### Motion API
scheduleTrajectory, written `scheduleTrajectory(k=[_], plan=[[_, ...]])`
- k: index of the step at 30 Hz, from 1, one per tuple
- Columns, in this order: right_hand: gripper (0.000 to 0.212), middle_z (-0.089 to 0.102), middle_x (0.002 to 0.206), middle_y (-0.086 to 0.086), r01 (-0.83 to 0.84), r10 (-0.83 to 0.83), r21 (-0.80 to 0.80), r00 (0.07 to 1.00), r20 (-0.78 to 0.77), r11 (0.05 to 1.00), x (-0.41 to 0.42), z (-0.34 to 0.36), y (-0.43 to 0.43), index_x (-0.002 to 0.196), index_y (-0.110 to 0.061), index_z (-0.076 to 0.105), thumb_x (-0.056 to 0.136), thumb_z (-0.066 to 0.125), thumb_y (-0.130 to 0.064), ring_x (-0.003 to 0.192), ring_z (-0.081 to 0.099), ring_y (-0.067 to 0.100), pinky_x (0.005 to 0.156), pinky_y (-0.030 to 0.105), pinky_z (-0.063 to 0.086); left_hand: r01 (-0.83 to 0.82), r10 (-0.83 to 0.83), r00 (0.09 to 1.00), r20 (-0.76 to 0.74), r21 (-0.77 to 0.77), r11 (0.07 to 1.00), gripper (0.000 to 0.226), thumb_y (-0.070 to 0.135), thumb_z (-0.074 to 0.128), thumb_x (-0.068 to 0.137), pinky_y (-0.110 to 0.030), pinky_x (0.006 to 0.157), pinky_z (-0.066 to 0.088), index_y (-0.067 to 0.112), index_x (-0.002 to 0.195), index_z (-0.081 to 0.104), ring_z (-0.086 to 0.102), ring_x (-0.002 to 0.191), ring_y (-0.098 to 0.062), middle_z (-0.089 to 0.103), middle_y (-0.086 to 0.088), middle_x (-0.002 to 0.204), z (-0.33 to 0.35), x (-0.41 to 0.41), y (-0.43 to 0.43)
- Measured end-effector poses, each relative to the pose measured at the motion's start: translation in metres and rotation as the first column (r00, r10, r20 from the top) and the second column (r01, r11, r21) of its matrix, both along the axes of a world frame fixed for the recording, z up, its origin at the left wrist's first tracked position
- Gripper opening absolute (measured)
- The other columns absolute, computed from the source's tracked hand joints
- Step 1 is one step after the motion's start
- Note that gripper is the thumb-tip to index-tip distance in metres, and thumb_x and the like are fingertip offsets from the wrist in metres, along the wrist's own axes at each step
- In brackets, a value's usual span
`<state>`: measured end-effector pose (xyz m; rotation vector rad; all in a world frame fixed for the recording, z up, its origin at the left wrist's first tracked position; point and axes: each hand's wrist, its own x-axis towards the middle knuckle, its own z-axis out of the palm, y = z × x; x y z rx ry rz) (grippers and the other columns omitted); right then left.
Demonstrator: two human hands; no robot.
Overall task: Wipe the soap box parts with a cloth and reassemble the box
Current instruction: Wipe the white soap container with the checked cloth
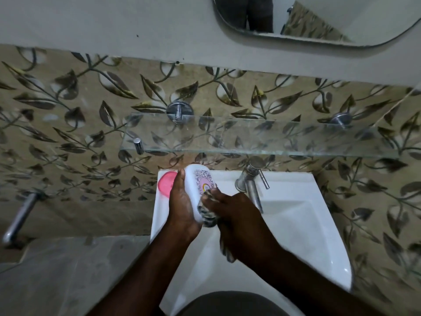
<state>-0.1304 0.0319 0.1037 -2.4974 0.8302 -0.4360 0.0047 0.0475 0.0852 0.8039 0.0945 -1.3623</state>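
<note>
Two hands meet over the white sink (296, 224), seen from the head camera. The left hand (182, 208) is curled around the white lid (200, 181) with its printed pattern, holding it above the sink's far-left part. The right hand (239, 215) is closed on a striped cloth (206, 213) and presses it against the lid's near end. A pink tray (166, 183) lies on the sink's far-left corner, just left of the lid. The tap (250, 185) stands right of both hands.
</note>
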Motion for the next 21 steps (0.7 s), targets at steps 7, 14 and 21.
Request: scheduleTrajectory(k=[7,14,21], plan=[[0.057,0.065,0.127,0.01,0.073,-0.068,-0.184,0.997,0.034,0.98,0.017,0.02,-0.023,0.117,-0.015,0.07,0.065,0.051,0.0,0.092,0.061,0.037,0.085,0.03,0.044,0.089,-0.089,0.996,-0.012,-0.008,0.996,0.063,0.055,0.031,0.097,-0.027,0.055,0.056,0.014,0.075,0.073,0.072,0.062,-0.019,0.073,-0.007,0.07,0.008,-0.02,-0.001],[0.048,0.061,0.099,-0.031,0.283,-0.34,0.266,0.918,0.203,0.922,-0.004,0.013,-0.027,0.116,-0.02,0.071,0.082,0.053,0.009,0.091,0.053,-0.027,0.084,-0.001,0.039,0.05,-0.06,0.991,0.122,0.081,0.995,0.049,0.051,0.036,0.098,-0.035,0.069,0.05,0.013,0.109,0.065,0.068,0.084,-0.027,0.074,-0.01,0.09,0.009,-0.021,0.009],[0.042,0.069,0.1,-0.019,0.337,-0.449,0.401,0.864,0.229,0.852,-0.022,0.025,-0.026,0.111,-0.025,0.072,0.084,0.056,0.003,0.089,0.061,-0.011,0.086,0.021,0.047,0.235,-0.251,0.946,0.203,0.099,0.967,0.04,0.046,0.04,0.098,-0.025,0.059,0.053,0.015,0.088,0.064,0.067,0.056,-0.01,0.07,-0.001,0.072,0.014,-0.034,0.01]])
